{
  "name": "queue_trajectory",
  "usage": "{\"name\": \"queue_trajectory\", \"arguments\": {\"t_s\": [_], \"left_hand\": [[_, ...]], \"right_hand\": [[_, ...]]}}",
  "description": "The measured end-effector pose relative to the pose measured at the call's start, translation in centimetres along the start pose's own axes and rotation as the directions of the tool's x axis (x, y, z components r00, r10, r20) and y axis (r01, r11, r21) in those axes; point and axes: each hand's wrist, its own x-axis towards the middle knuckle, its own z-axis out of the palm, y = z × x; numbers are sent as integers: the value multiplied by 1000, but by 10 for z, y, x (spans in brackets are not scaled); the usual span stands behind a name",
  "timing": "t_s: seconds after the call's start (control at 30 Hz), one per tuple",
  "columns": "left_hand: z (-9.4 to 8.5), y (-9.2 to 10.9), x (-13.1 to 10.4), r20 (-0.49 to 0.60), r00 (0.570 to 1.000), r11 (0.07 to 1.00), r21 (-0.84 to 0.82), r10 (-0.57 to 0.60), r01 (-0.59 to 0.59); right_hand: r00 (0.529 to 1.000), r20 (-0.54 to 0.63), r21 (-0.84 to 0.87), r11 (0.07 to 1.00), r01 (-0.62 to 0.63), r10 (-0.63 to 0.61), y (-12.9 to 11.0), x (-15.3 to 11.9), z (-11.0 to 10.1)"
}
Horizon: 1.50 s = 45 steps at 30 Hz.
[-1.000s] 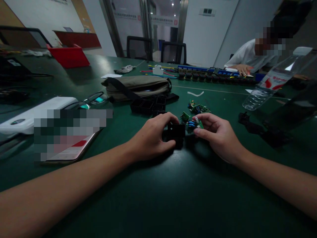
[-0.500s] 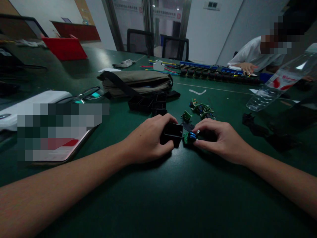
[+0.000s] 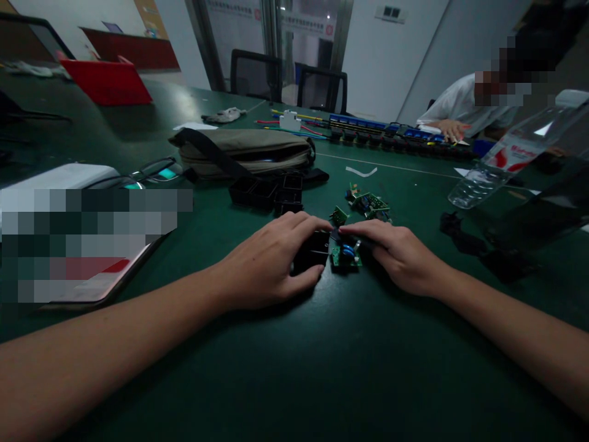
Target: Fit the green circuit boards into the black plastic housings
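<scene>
My left hand (image 3: 280, 261) is curled around a black open box (image 3: 314, 248) on the dark green table. Just right of the box, a small green circuit board (image 3: 346, 256) with blue coils lies on the table, not gripped. My right hand (image 3: 400, 252) reaches over behind that board, its index fingertip close to my left fingertips at a small dark flat piece (image 3: 337, 234); its other fingers are partly hidden. Behind the hands lie another small board (image 3: 339, 215) and a pile of green boards (image 3: 368, 204).
Black boxes (image 3: 260, 191) and a grey-brown bag (image 3: 243, 152) lie behind my left hand. A phone (image 3: 96, 285) and glasses (image 3: 159, 172) are at left. A bottle (image 3: 501, 153) and black cloth-like item (image 3: 464, 236) are at right. A person (image 3: 453, 110) sits across.
My right hand has let go of the coil board, which now lies beside the box, and has moved its fingers to the dark piece behind it. The view has shifted slightly.
</scene>
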Motion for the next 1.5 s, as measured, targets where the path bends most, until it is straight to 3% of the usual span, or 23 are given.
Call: {"name": "queue_trajectory", "arguments": {"t_s": [0.07, 0.23, 0.4, 0.67, 0.83, 0.97, 1.03, 1.1, 1.2, 1.27, 1.4, 1.5], "left_hand": [[0, 0, 0, 1, 1000, 1000, 1, -6, 6], [1, -1, 0, 3, 1000, 1000, -22, -20, 20], [0, 0, 0, 4, 999, 999, -30, -35, 35], [2, -1, -1, -19, 998, 997, -53, -61, 60], [-2, 1, 0, -157, 987, 999, 24, 40, -37], [-6, 13, -4, -272, 955, 993, 10, 117, -119], [-5, 21, -7, -217, 970, 986, -92, 114, -137], [-3, 27, -8, -93, 988, 968, -211, 121, -138], [1, 32, -8, 102, 976, 911, -389, 192, -139], [4, 33, -6, 134, 968, 882, -453, 214, -132], [9, 34, -2, 85, 986, 855, -513, 144, -81], [11, 36, 1, 72, 995, 843, -538, 62, -14]], "right_hand": [[1000, -4, -93, 996, -6, 6, 0, 0, -1], [990, -136, -205, 977, -63, 35, -5, -3, -3], [994, -93, -272, 960, -73, 50, -6, -2, -2], [992, -119, -445, 892, -81, 31, -3, -5, -3], [973, -232, -436, 892, -121, 19, 1, -4, -7], [899, -436, -264, 961, -88, -37, -17, -8, -6], [896, -443, -122, 992, -33, -25, -35, -13, -1], [929, -366, 17, 998, 63, -53, -52, -19, 7], [947, -267, 224, 944, 243, -181, -68, -23, 19], [947, -250, 314, 909, 274, -199, -71, -22, 26], [956, -285, 558, 823, 107, 70, -73, -20, 35], [915, -187, 778, 623, -83, 356, -79, -24, 36]]}}
